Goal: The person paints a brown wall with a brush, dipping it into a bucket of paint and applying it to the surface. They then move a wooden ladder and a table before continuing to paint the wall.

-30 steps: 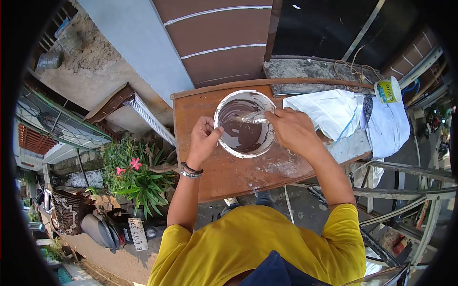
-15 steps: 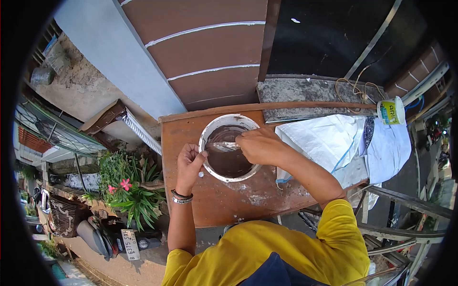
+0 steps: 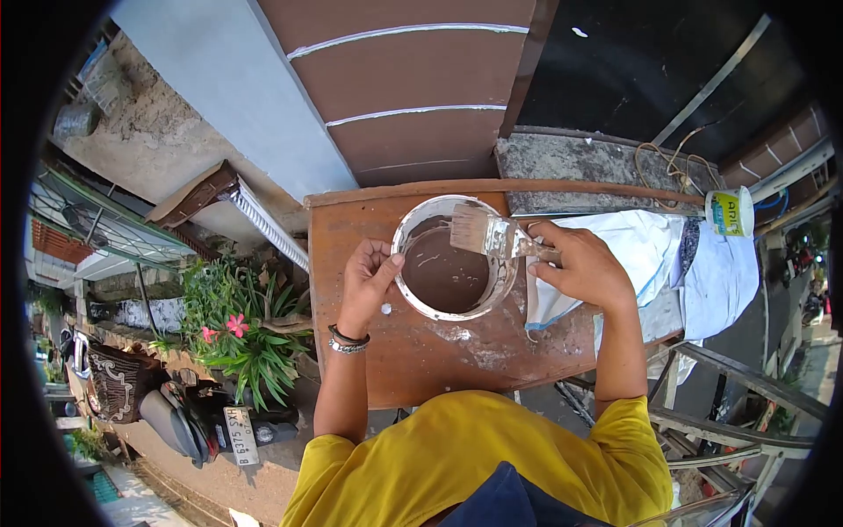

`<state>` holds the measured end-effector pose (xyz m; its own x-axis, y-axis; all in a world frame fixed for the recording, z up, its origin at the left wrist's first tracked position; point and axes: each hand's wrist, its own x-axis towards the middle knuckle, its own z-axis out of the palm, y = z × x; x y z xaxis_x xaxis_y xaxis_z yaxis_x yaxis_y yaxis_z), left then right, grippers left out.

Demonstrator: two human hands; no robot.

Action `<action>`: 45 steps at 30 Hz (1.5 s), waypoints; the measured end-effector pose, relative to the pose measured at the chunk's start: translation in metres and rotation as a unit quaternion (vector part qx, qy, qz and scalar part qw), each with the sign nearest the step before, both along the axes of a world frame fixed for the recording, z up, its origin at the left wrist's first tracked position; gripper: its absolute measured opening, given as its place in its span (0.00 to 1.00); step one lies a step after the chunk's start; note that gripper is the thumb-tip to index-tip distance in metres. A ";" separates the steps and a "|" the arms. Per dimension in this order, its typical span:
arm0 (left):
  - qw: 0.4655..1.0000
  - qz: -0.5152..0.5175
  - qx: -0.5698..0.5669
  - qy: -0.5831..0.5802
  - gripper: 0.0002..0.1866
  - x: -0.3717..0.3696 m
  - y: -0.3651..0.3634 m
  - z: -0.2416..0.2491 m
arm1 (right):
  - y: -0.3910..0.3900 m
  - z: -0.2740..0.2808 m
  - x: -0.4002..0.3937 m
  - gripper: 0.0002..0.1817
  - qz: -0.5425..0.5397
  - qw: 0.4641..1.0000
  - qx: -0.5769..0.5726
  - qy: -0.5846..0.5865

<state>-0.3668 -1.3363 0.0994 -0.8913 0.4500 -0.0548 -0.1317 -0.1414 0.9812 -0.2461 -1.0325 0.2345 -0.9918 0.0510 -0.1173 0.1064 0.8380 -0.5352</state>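
A white bucket point(image 3: 410, 292) of brown paint point(image 3: 445, 270) stands on a worn wooden table point(image 3: 395, 369). My left hand point(image 3: 371, 274) pinches the bucket's left rim between thumb and fingers. In my right hand point(image 3: 581, 266) is a wide paintbrush point(image 3: 500, 238), gripped by its wooden handle. The brush lies nearly level over the bucket's upper right, its bristles pointing left above the paint. Paint smears coat the brush's metal band and the inner wall of the bucket.
White sacking point(image 3: 615, 255) covers the table's right part. Beyond it stands a small labelled tub point(image 3: 729, 212). A brown wall point(image 3: 413, 70) rises behind the table. At left are a flowering plant point(image 3: 246, 329) and a parked motorbike point(image 3: 193, 422); metal framing point(image 3: 738, 386) is at right.
My right hand has lifted the paintbrush out of the paint and drawn it to the right, so its bristles now show. My left hand keeps holding the bucket rim.
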 end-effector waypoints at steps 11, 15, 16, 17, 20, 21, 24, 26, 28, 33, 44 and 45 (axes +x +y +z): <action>0.874 0.110 -0.380 0.283 0.17 -0.082 -0.018 -0.096 | 0.091 -0.068 -0.039 0.17 -0.109 0.967 -0.219 0.071; 0.799 0.122 -0.494 0.320 0.16 -0.081 -0.008 -0.120 | 0.124 -0.087 -0.085 0.17 -0.142 0.970 -0.179 0.077; 0.795 0.122 -0.501 0.320 0.16 -0.081 -0.007 -0.119 | 0.131 -0.094 -0.096 0.17 -0.144 0.973 -0.142 0.109; 0.791 0.121 -0.507 0.320 0.16 -0.081 -0.007 -0.118 | 0.138 -0.101 -0.106 0.18 -0.147 0.974 -0.103 0.140; 0.795 0.119 -0.506 0.312 0.15 -0.080 -0.004 -0.114 | 0.149 -0.109 -0.126 0.17 -0.154 0.966 -0.082 0.194; 0.794 0.121 -0.505 0.316 0.15 -0.080 -0.005 -0.114 | 0.151 -0.114 -0.134 0.16 -0.153 0.962 -0.080 0.213; 0.793 0.120 -0.507 0.315 0.14 -0.081 -0.004 -0.115 | 0.154 -0.111 -0.149 0.14 -0.158 0.960 -0.007 0.232; 0.790 0.110 -0.521 0.304 0.14 -0.080 -0.003 -0.111 | 0.157 -0.112 -0.153 0.14 -0.145 0.965 0.010 0.216; 0.792 0.114 -0.516 0.307 0.14 -0.080 -0.003 -0.112 | 0.167 -0.119 -0.157 0.14 -0.121 0.974 -0.029 0.191; 0.798 0.115 -0.504 0.309 0.15 -0.081 -0.003 -0.113 | 0.159 -0.140 -0.162 0.14 -0.131 0.970 -0.065 0.195; 0.798 0.112 -0.512 0.296 0.16 -0.080 -0.004 -0.116 | 0.143 -0.132 -0.173 0.14 -0.169 0.971 0.016 0.167; 0.798 0.113 -0.513 0.295 0.16 -0.081 -0.004 -0.115 | 0.146 -0.133 -0.171 0.14 -0.165 0.970 0.010 0.176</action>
<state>-0.4474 -1.3399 -0.0159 -0.9503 0.2621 0.1679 0.3110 0.8216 0.4777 -0.4170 -0.8866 0.1017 -0.8996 0.3715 0.2297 0.1849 0.8003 -0.5703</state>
